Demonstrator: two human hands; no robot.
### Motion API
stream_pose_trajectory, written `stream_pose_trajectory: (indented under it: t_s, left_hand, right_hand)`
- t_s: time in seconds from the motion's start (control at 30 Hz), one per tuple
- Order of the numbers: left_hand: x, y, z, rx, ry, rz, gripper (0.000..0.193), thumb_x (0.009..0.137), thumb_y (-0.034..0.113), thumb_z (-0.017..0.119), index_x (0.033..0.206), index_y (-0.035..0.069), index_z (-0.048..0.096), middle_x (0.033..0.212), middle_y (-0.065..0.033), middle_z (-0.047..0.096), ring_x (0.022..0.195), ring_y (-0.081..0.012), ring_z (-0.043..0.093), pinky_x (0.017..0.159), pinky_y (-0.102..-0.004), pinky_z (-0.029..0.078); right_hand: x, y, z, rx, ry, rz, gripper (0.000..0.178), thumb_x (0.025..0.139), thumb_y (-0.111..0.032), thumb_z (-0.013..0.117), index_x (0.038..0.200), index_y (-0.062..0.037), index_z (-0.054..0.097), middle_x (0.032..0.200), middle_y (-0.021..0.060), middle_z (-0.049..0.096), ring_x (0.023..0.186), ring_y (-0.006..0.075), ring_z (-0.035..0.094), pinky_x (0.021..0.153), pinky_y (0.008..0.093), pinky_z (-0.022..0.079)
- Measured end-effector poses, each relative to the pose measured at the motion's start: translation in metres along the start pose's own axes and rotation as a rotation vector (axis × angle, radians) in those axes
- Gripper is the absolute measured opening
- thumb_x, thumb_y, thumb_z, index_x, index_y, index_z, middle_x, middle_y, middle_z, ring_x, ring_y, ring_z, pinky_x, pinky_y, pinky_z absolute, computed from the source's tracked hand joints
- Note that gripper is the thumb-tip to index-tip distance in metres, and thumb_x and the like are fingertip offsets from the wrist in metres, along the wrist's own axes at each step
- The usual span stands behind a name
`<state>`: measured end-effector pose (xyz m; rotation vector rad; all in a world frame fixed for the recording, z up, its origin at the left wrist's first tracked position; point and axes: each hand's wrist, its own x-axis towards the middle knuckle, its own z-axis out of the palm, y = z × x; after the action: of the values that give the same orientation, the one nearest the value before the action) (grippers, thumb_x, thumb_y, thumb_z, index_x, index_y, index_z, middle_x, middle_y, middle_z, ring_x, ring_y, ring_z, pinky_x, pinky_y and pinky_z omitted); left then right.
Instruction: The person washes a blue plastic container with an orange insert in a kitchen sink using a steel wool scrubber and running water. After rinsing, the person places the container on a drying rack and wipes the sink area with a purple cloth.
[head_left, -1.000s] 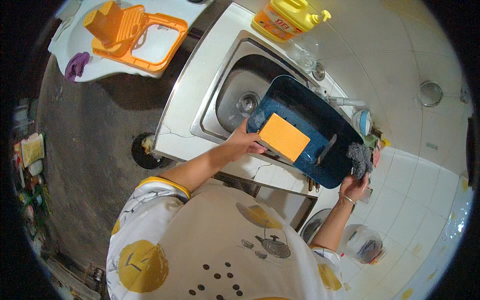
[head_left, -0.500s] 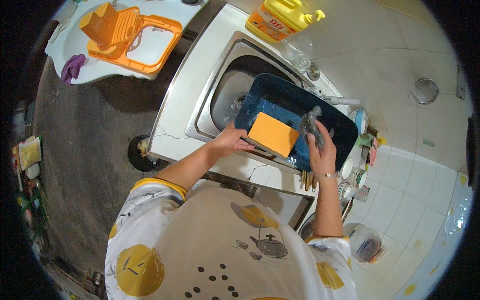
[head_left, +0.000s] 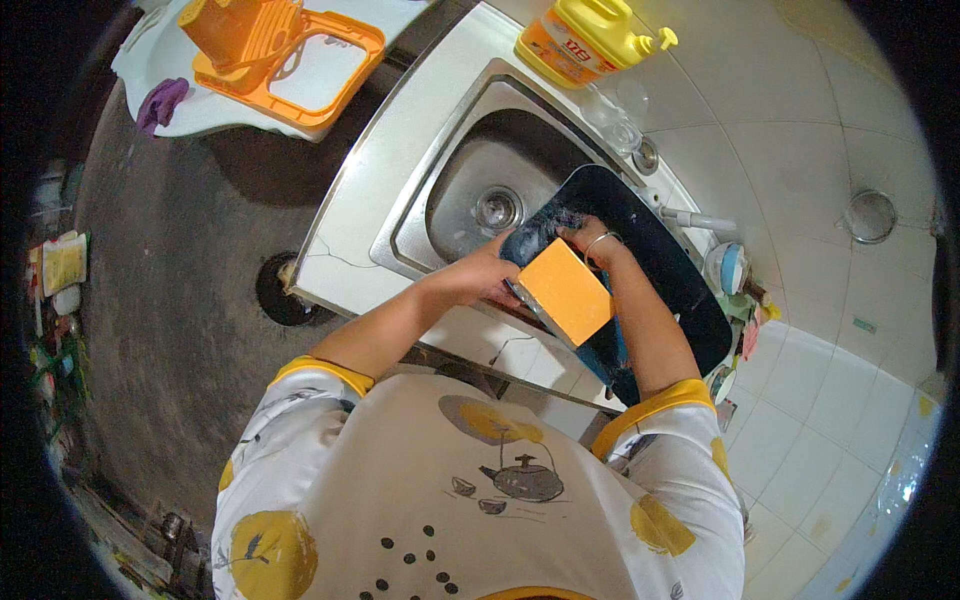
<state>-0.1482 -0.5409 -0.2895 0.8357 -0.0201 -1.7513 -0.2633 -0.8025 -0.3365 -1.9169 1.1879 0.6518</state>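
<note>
A dark blue, deep rectangular tub (head_left: 680, 270) lies tilted across the sink's right part and the counter's front edge. My left hand (head_left: 485, 275) is wrapped around its near left edge. Inside the tub's left end, my right hand (head_left: 585, 240) presses down with bent fingers on a grey, scrunched scourer, mostly hidden under them. Wet, whitish streaks (head_left: 562, 218) show on the wall beside those fingers. A plain orange rectangle (head_left: 565, 292) with a greyish side sits at the tub's near edge, between my hands; I cannot tell what it is.
The steel sink (head_left: 465, 160) has a drain in its floor. Behind it stand a yellow jug (head_left: 575, 45) and a clear bottle (head_left: 612, 125), with a grey tap (head_left: 695, 218) at right. An orange rack (head_left: 320, 115) and a purple cloth (head_left: 162, 105) lie on the white surface at far left.
My right hand has moved left and down with the scourer, from above the tub to its left end. The tub and orange rectangle have turned and shifted slightly right; more of the drain shows.
</note>
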Motion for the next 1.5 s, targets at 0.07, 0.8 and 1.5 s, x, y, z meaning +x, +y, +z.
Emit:
stream_pose_trajectory:
  t_s: [0.07, 0.8, 1.5]
  left_hand:
    - [0.003, -0.007, -0.005, -0.046, -0.005, 0.070, 0.079, 0.071, -0.007, 0.053, 0.140, 0.017, 0.023, 0.111, -0.0131, 0.056, 0.089, -0.0257, 0.064, 0.070, -0.0378, 0.058]
    - [0.019, -0.013, 0.021, 0.183, 0.045, 0.045, 0.079, 0.079, 0.005, 0.056, 0.144, 0.020, 0.014, 0.111, -0.0147, 0.058, 0.080, -0.0232, 0.065, 0.066, -0.0365, 0.058]
    - [0.006, 0.023, 0.033, 0.185, 0.017, 0.037, 0.076, 0.074, 0.000, 0.050, 0.141, 0.015, 0.018, 0.101, -0.0159, 0.058, 0.073, -0.0228, 0.065, 0.065, -0.0359, 0.059]
  right_hand:
    - [-0.003, -0.019, -0.004, 0.213, -0.159, 0.148, 0.050, 0.077, -0.029, 0.073, 0.112, 0.0016, 0.055, 0.100, 0.0131, 0.062, 0.093, 0.0206, 0.057, 0.085, 0.0384, 0.044]
    - [-0.054, -0.056, -0.023, 0.041, -0.189, 0.096, 0.067, 0.060, -0.031, 0.085, 0.107, 0.0086, 0.058, 0.102, 0.0139, 0.064, 0.089, 0.0232, 0.062, 0.078, 0.0329, 0.049]
    - [-0.101, -0.070, -0.040, 0.249, 0.116, 0.139, 0.092, 0.055, -0.039, 0.085, 0.122, 0.0101, 0.047, 0.122, 0.0222, 0.054, 0.111, 0.0289, 0.054, 0.092, 0.0384, 0.043]
